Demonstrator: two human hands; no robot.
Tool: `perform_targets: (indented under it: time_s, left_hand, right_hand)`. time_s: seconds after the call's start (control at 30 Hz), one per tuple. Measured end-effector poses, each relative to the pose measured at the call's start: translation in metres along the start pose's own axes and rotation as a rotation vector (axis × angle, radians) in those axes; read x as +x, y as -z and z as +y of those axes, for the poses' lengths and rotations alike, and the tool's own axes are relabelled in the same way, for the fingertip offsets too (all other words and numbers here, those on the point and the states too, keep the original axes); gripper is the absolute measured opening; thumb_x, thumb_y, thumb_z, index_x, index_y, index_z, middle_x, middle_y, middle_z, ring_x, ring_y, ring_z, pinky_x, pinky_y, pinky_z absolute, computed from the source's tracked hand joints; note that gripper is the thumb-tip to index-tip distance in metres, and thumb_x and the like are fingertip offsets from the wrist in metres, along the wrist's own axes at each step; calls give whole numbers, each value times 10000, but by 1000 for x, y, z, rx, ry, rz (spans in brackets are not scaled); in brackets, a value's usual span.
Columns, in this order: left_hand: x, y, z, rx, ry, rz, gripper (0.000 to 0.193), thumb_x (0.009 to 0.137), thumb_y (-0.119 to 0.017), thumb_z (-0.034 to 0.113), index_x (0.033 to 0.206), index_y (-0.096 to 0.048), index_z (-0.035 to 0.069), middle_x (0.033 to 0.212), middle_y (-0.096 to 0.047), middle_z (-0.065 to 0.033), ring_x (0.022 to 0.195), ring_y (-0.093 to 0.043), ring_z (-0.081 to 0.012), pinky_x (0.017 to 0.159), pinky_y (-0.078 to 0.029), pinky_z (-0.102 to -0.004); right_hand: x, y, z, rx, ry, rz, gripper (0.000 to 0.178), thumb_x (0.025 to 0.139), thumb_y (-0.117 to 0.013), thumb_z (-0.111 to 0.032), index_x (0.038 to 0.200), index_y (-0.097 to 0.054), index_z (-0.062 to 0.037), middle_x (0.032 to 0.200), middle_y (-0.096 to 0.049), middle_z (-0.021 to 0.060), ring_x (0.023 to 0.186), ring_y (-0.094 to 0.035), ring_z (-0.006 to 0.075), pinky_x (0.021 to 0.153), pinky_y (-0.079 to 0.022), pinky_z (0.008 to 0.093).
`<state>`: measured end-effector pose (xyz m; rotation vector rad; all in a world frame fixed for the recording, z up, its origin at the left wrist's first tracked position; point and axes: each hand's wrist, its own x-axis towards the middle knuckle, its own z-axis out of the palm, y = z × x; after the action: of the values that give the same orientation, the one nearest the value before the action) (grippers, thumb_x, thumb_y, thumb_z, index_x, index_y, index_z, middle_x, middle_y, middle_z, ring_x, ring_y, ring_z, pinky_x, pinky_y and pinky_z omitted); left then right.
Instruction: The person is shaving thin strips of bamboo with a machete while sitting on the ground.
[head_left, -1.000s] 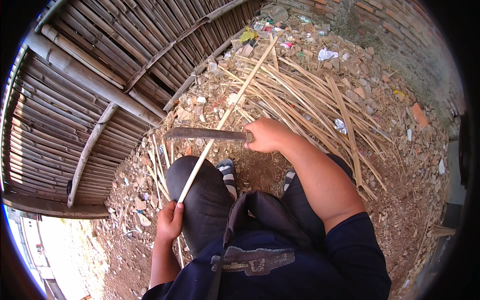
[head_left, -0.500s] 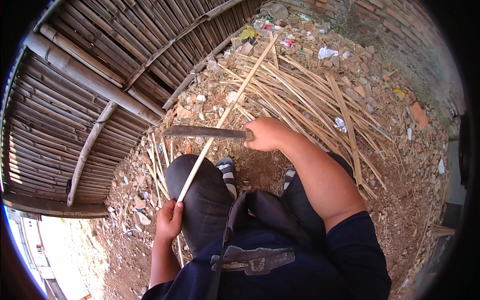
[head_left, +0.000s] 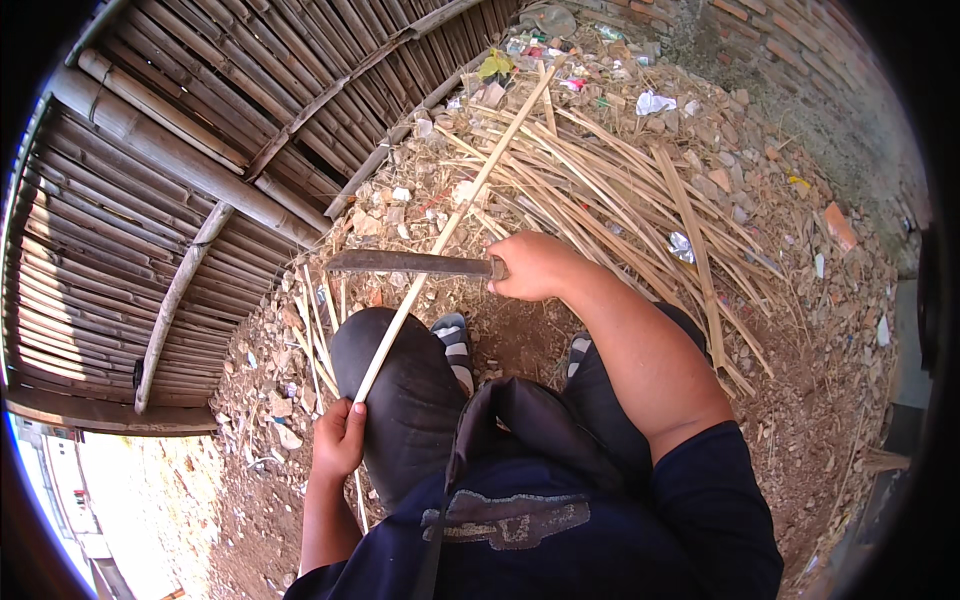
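Note:
My left hand (head_left: 341, 438) is closed on the near end of a long pale bamboo strip (head_left: 385, 348), beside my left knee. The strip slants up and away to the right, its far end over a pile of similar bamboo strips (head_left: 600, 205). In my right hand (head_left: 532, 268) is the handle of a machete (head_left: 390, 262), fingers wrapped round it. Its dark blade points left and lies across the strip, a little beyond my knees. Several more thin strips (head_left: 318, 335) are on the ground to the left of my left knee.
A bamboo-pole wall (head_left: 140, 265) rises on the left, and a brick wall (head_left: 790, 60) bends round the far right. Stones, straw and litter cover the ground, with a crumpled white wrapper (head_left: 655, 103) and a broken brick piece (head_left: 839, 227) among them.
Both hands, the machete and the held strip stay practically where they were. A brighter sunlit patch now shows on the bamboo wall at the far left.

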<state>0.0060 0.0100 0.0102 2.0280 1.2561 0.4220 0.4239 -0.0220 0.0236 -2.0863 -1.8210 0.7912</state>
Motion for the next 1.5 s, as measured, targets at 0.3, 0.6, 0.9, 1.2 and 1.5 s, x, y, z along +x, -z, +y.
perform_targets:
  time_s: [0.3,0.6,0.9,1.2,1.5]
  left_hand:
    - [0,1,1,9,12,-10,362,1059,-605,268,800,-576,17,612,-551,-38,605,-483,-100,560,-424,-320]
    - [0,0,0,6,-9,-9,367,1058,-608,272,794,-564,21,609,-552,-47,599,-486,-109,562,-431,-327]
    - [1,0,1,-23,2,-15,370,1058,-605,275,786,-561,29,605,-532,-30,598,-469,-103,557,-417,-323]
    - [1,2,1,-24,12,-27,382,1061,-600,292,784,-558,32,616,-529,-19,613,-465,-96,564,-414,-320]
    - [1,1,0,-81,11,-33,381,1062,-608,287,784,-561,30,639,-536,7,641,-458,-79,574,-405,-297]
  right_hand:
    - [0,-1,-1,-15,-1,7,408,858,-767,-333,1165,-716,-70,1072,-738,194,1040,-707,366,907,-559,481]
    - [3,-6,3,-10,9,24,371,849,-770,-319,1121,-728,-71,1034,-742,191,1008,-714,370,885,-567,482]
    - [4,-6,4,-11,18,31,378,845,-772,-324,1121,-728,-69,1031,-741,196,1005,-713,374,886,-567,482]
    - [5,-9,7,-1,20,33,351,847,-769,-320,1095,-727,-75,1022,-739,193,1000,-711,373,881,-563,485]
    - [4,-8,6,12,25,45,337,840,-770,-317,1064,-725,-70,1007,-736,196,990,-707,384,871,-564,484]
